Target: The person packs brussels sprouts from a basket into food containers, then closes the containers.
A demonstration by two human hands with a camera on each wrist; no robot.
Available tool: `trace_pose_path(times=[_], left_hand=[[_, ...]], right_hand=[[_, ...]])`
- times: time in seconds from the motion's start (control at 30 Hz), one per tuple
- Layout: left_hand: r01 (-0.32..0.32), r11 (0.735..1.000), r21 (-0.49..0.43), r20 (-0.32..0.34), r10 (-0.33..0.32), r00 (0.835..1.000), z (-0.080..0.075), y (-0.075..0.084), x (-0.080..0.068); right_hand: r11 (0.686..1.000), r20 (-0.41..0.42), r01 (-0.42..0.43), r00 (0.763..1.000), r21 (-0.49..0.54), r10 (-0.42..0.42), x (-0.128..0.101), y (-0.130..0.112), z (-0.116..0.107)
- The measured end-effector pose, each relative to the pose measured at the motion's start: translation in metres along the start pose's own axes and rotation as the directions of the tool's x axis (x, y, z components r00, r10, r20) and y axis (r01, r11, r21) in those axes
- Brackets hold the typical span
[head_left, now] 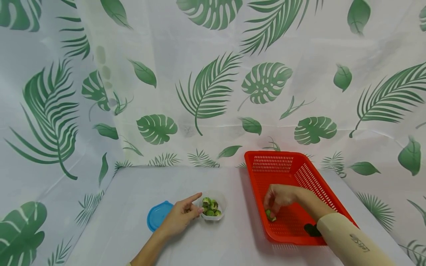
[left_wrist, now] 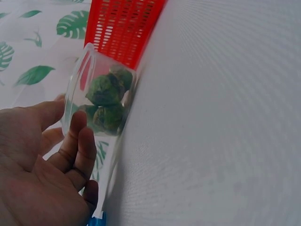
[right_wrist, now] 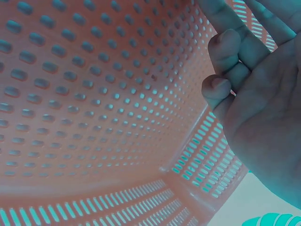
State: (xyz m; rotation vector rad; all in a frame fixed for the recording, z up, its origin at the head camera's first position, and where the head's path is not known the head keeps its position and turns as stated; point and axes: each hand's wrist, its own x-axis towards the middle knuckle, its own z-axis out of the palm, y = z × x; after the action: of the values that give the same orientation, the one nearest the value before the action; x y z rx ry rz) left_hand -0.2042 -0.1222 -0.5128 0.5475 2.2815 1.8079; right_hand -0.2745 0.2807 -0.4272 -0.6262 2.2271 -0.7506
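Observation:
A small clear tub (head_left: 220, 202) holding several green brussels sprouts (head_left: 210, 207) stands mid-table. My left hand (head_left: 196, 205) rests against its left side, index finger stretched along the rim; in the left wrist view the relaxed fingers (left_wrist: 77, 141) touch the tub wall (left_wrist: 77, 75) beside the sprouts (left_wrist: 106, 94). My right hand (head_left: 271, 210) reaches down into the red slotted basket (head_left: 286, 162), fingertips curled onto one sprout (head_left: 270, 215) on the basket floor. The right wrist view shows bent fingers (right_wrist: 225, 52) over the basket floor (right_wrist: 94, 108); the sprout is hidden there.
A round blue lid (head_left: 157, 217) lies flat just left of my left hand, its edge showing in the left wrist view (left_wrist: 96, 220). A small dark object (head_left: 312, 229) sits at the basket's near corner. Leaf-print cloth covers the table and forms walls behind and at both sides.

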Motion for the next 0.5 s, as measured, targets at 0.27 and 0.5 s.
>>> trace_pose_path(times=[0.27, 0.5], left_hand=[[-0.014, 1.0, -0.026, 0.001, 0.014, 1.0, -0.0006, 0.0, -0.0018], [-0.015, 1.0, -0.026, 0.0, 0.015, 1.0, -0.0004, 0.0023, -0.0012]], right_hand=[[1.0, 0.022, -0.009, 1.0, 0.016, 0.009, -0.0012, 0.0001, 0.0002], [1.0, 0.008, 0.011, 1.0, -0.025, -0.011, -0.0054, 0.0005, -0.0056]])
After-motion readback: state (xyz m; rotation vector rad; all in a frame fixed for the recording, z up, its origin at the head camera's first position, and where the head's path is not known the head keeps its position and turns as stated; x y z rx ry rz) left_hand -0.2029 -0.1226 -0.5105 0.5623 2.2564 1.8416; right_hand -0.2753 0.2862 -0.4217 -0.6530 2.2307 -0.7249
